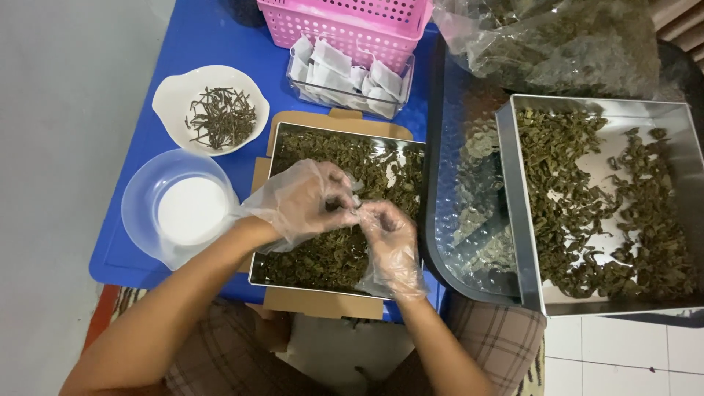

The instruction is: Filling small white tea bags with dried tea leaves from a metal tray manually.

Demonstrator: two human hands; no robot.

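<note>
Both my hands wear loose clear plastic gloves and meet over a shallow metal tray (273,163) of dried green leaves (323,257). My left hand (304,202) is curled, its fingertips pinching a small bit of leaf. My right hand (389,238) pinches the same small piece from the other side. The fingertips touch just above the leaves, near the tray's middle. The tray rests on a piece of brown cardboard (323,302) on a blue table (205,44).
A white bowl (170,92) of dark stems and an empty clear plastic bowl (139,202) sit to the left. Behind are a clear box of small white sachets (348,77) and a pink basket (345,26). At right a large steel tray (513,205) holds more leaves; a clear bag of leaves (557,40) lies behind it.
</note>
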